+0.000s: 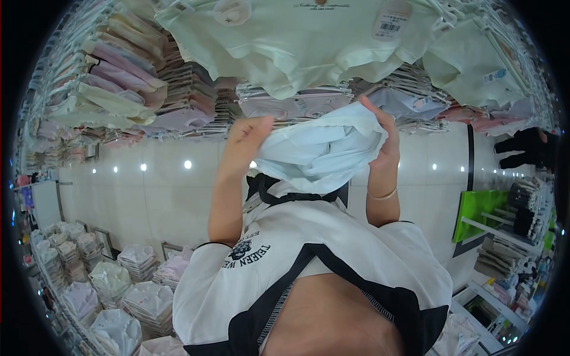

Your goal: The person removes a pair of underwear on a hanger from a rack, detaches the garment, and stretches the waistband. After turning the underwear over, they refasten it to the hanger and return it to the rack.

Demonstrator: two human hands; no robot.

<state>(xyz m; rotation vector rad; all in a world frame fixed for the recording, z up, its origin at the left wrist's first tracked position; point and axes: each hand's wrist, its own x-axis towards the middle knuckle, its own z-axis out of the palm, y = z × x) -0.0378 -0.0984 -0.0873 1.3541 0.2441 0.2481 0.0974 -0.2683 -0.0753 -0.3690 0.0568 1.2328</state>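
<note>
Both my hands hold a pair of pale blue underpants in front of my waist, spread so that the inside of an opening shows. My left hand is closed on the left edge of the cloth, thumb on top. At the opposite edge my right hand grips the fabric, its thumb side up and a bracelet on the wrist. Just beyond hangs a large pale green pair of underpants with a printed tag; neither hand touches it.
Racks of hanging underwear run along the far side. Folded stacks lie at the lower left. A green display panel with hanging goods stands at the right. A person in dark trousers is at the far right on the tiled floor.
</note>
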